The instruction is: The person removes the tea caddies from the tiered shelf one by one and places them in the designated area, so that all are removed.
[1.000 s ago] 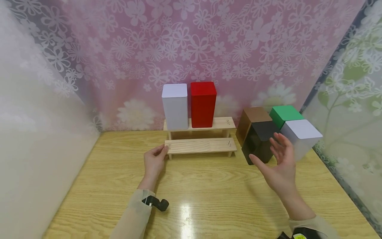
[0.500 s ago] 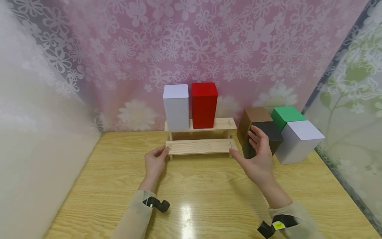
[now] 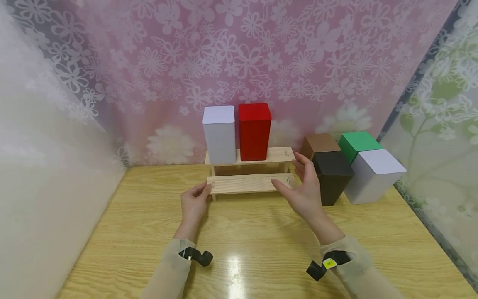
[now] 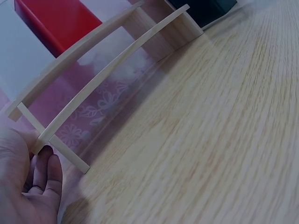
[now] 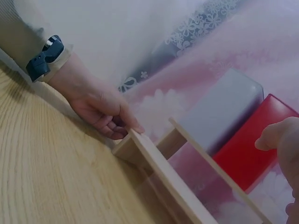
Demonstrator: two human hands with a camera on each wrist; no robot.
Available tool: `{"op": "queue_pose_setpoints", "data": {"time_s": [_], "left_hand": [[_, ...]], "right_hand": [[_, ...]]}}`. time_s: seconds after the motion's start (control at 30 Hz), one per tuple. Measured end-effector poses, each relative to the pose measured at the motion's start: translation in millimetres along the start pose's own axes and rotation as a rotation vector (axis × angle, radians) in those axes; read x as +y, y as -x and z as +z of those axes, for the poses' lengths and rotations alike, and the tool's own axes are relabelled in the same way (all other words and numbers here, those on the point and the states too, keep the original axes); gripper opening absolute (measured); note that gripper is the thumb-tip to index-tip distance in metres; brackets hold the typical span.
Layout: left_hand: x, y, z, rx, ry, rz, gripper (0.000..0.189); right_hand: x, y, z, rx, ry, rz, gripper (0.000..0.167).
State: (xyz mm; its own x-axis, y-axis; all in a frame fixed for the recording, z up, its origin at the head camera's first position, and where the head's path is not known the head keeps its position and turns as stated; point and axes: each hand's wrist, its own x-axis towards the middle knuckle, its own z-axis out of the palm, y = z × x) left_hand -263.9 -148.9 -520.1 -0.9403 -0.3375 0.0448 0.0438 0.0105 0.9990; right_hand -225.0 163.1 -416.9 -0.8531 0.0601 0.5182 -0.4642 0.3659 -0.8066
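A two-step wooden display stand (image 3: 242, 184) stands at the back of the table. My left hand (image 3: 194, 203) pinches the left end of its lower step; in the left wrist view, the thumb lies on top and the fingers (image 4: 53, 172) curl beneath. My right hand (image 3: 306, 193) is at the stand's right end with fingers spread and nothing held, its thumb overlapping the lower step in the head view. On the upper step a tall white box (image 3: 220, 141) and a red box (image 3: 254, 137) stand upright side by side, slightly apart.
Right of the stand, a brown box (image 3: 321, 143), a black box (image 3: 332, 176), a green box (image 3: 360, 142) and another white box (image 3: 373, 178) cluster on the wooden table (image 3: 242, 232). A pink flowered curtain (image 3: 239, 54) hangs behind. A pale wall (image 3: 56, 166) bounds the left.
My right hand has moved left from in front of the black box to the stand's right end, its fingers still spread. My left hand keeps its hold on the lower step.
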Motion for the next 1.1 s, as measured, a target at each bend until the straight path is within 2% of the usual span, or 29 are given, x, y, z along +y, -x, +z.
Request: {"op": "queue_pose_setpoints", "data": {"time_s": [0.23, 0.57, 0.83, 1.1], "left_hand": [[2.1, -2.0, -1.1, 0.006, 0.019, 0.006, 0.028], [2.0, -1.5, -0.4, 0.006, 0.025, -0.017, 0.028], [0.8, -0.1, 0.4, 0.009, 0.017, 0.002, 0.028], [0.0, -1.6, 0.3, 0.014, 0.007, 0.005, 0.026]], "right_hand": [[13, -2.7, 6, -0.041, 0.019, -0.005, 0.091], [9, -31.3, 33, -0.034, 0.049, -0.006, 0.090], [10, -51.7, 63, 0.021, 0.063, 0.047, 0.093], [13, -66.5, 91, 0.116, 0.076, 0.105, 0.101]]}}
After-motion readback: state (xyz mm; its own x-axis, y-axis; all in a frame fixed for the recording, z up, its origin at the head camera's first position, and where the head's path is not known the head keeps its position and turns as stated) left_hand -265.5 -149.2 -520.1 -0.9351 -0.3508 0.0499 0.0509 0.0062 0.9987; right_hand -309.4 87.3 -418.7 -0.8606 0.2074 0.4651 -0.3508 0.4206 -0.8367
